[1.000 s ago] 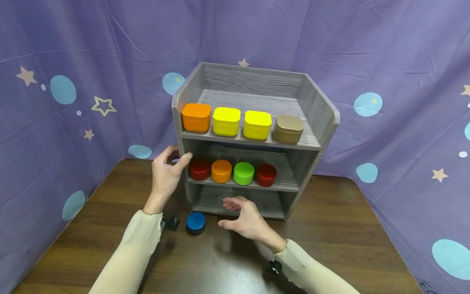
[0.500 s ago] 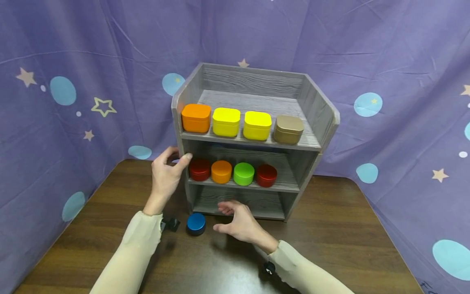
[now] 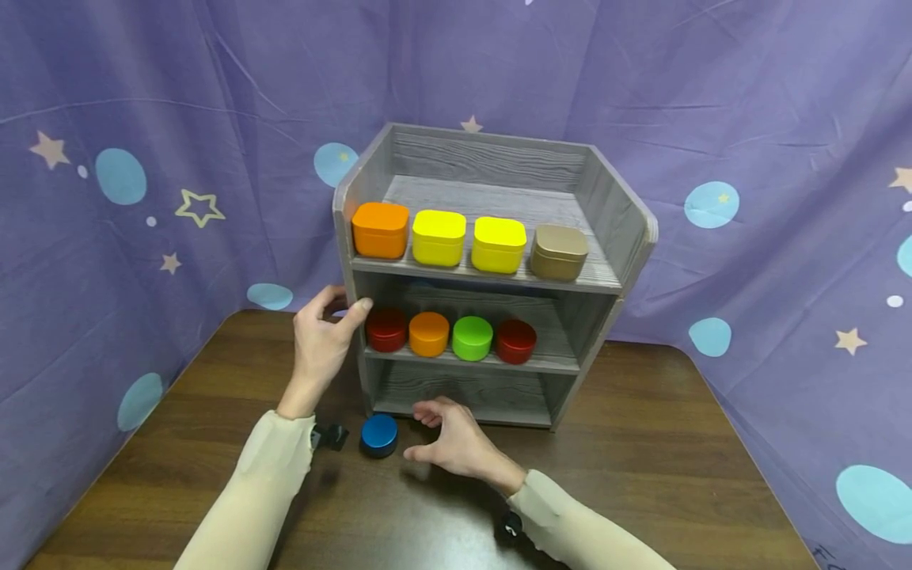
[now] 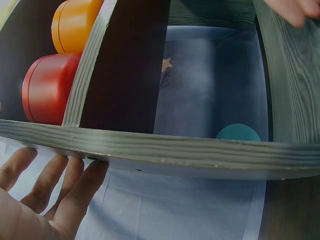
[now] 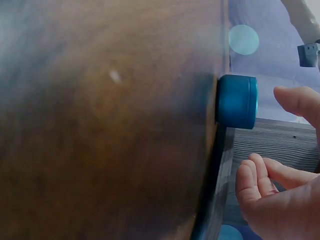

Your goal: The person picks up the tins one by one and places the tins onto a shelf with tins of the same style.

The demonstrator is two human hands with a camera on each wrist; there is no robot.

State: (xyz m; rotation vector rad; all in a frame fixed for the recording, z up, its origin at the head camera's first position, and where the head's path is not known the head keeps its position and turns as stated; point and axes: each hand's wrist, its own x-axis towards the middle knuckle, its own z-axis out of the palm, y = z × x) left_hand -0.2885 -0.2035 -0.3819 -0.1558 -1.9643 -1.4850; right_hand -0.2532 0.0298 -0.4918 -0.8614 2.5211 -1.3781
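Observation:
A blue round tin (image 3: 379, 435) stands on the table in front of the shelf's lower left corner. Just to its right hovers my right hand (image 3: 459, 443), thumb and fingers spread apart with nothing between them. In the right wrist view the blue tin (image 5: 237, 102) shows beside the thumb (image 5: 296, 100). My left hand (image 3: 322, 340) grips the left side panel of the grey wooden shelf (image 3: 492, 277), thumb at the front edge. The left wrist view shows its fingers (image 4: 82, 192) against the panel's outer face.
On the middle level sit round tins: red (image 3: 387, 330), orange (image 3: 429, 334), green (image 3: 473, 339) and red (image 3: 516, 342). The top holds rounded-square tins: orange (image 3: 381, 230), two yellow (image 3: 439, 237) and gold (image 3: 559, 252). A purple curtain (image 3: 784, 119) hangs behind the brown table (image 3: 641, 443).
My right hand has moved left and slightly toward me, closer to the blue tin. The left hand has kept its place on the shelf's side.

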